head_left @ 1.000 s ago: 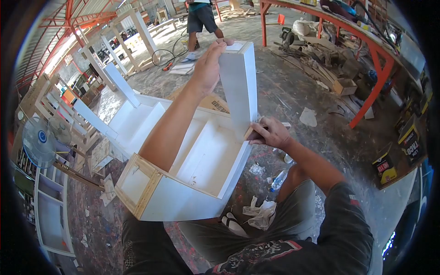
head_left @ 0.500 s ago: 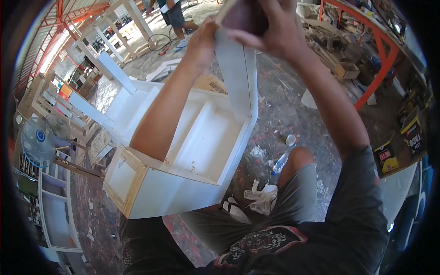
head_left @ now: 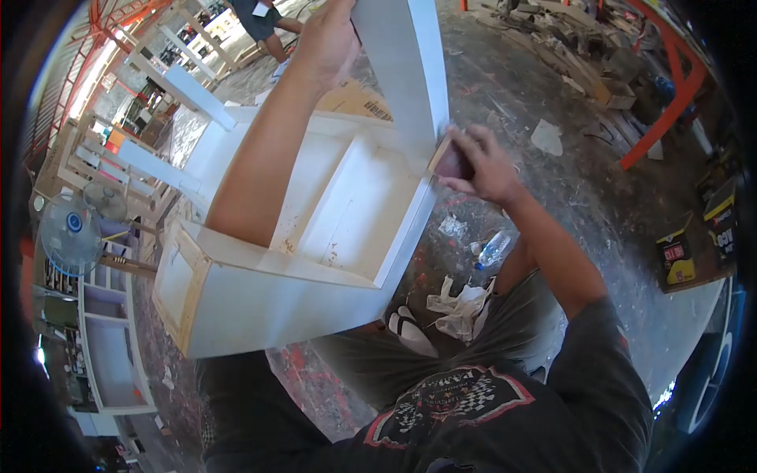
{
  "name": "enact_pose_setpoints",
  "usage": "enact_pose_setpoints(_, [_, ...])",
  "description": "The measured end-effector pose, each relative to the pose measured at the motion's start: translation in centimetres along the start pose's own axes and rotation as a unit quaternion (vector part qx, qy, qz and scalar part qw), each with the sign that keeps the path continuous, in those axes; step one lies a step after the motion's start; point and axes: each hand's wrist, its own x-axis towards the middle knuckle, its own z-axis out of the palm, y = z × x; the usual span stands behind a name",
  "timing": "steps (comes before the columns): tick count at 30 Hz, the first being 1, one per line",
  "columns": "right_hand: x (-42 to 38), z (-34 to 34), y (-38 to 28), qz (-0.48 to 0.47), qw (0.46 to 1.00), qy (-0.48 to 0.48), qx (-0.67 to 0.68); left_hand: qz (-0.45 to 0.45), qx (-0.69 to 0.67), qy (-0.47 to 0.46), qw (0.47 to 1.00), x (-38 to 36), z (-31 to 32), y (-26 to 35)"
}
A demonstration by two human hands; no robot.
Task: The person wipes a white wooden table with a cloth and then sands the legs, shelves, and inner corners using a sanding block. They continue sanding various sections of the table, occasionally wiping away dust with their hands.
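While upturned on lap, white-painted wooden shelf cabinet [head_left: 315, 260] rigid, bulky, likely fairly heavy; best held by tall white square leg [head_left: 406, 71]. Left hand [head_left: 327, 43] clamped round leg near top. Right hand [head_left: 477, 162] closed on small brown sanding block [head_left: 448, 160] at leg base. Leg long axis pointing up, away from body.

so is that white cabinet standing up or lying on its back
Lying on its back: the white cabinet rests across the person's lap, its open shelf compartments facing up. The left hand steadies one leg; the right hand presses a sanding block against it.
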Motion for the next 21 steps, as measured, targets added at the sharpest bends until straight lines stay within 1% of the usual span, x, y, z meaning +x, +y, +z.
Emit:
enact_pose_setpoints(1, [0.3,-0.7,-1.3,0.052,0.998,0.012,0.026,-0.007,0.006,0.008,1.0,-1.1,-0.6,0.5])
enact_pose_setpoints(2, [0.1,-1.1,-3.0,0.12,0.991,-0.003,0.049,-0.003,0.026,-0.003,1.0,-2.6,-1.2,1.3])
enact_pose_setpoints(3, [-0.8,-0.3,-4.0,0.122,0.991,-0.004,0.063,0.001,0.046,-0.016,0.999,-4.1,-1.2,2.0])
enact_pose_setpoints(4, [-1.7,0.5,-4.9,0.134,0.988,-0.004,0.082,0.067,0.079,0.064,0.993,-6.9,0.1,2.2])
enact_pose_setpoints(5, [-2.6,1.4,-5.7,0.149,0.984,-0.004,0.1,0.022,0.06,0.053,0.997,-9.7,0.8,3.2])
enact_pose_setpoints(6, [-3.5,2.6,-6.3,0.191,0.969,0.018,0.156,-0.022,0.039,0.04,0.998,-12.5,0.9,4.8])
enact_pose_setpoints(7, [-3.9,3.8,-6.6,0.197,0.966,0.017,0.164,-0.049,-0.042,-0.004,0.998,-16.3,-0.7,5.5])
enact_pose_setpoints(8, [-4.3,5.1,-6.8,0.234,0.956,0.053,0.171,-0.077,-0.125,-0.044,0.988,-20.2,-1.9,5.6])
enact_pose_setpoints(9, [-4.7,6.0,-7.2,0.269,0.943,0.089,0.175,-0.07,-0.155,-0.08,0.982,-23.0,-0.7,5.5])
enact_pose_setpoints(10, [-5.2,6.2,-7.7,0.276,0.94,0.085,0.181,-0.061,-0.187,-0.115,0.974,-25.5,0.3,5.4])
enact_pose_setpoints(12, [-6.4,6.0,-9.3,0.216,0.957,0.074,0.181,-0.07,-0.137,-0.064,0.986,-29.3,0.1,4.6])
enact_pose_setpoints(13, [-7.5,6.3,-10.7,0.224,0.954,0.07,0.185,-0.079,-0.139,-0.059,0.985,-29.6,0.0,4.3])
enact_pose_setpoints(15, [-10.0,6.3,-13.8,0.136,0.963,0.007,0.231,-0.03,-0.108,-0.113,0.987,-29.4,-0.3,3.5])
enact_pose_setpoints(16, [-10.8,5.9,-15.2,0.119,0.963,-0.018,0.239,-0.034,-0.109,-0.112,0.987,-29.0,-0.4,3.8])
enact_pose_setpoints(17, [-10.7,5.8,-15.1,0.122,0.963,-0.017,0.241,-0.066,-0.093,-0.135,0.984,-28.2,-0.3,4.3])
enact_pose_setpoints(18, [-10.3,5.7,-14.6,0.099,0.967,-0.009,0.234,-0.098,-0.078,-0.158,0.98,-27.5,-0.2,4.7])
enact_pose_setpoints(19, [-9.9,5.8,-13.9,0.077,0.971,-0.003,0.227,-0.101,-0.08,-0.157,0.979,-27.0,-0.2,4.8])
enact_pose_setpoints(20, [-8.8,6.4,-12.3,0.102,0.972,0.031,0.21,-0.117,-0.089,-0.169,0.975,-26.3,0.1,4.6])
enact_pose_setpoints(21, [-7.0,6.5,-10.3,0.102,0.972,0.03,0.21,-0.133,-0.097,-0.181,0.97,-25.9,0.5,4.3])
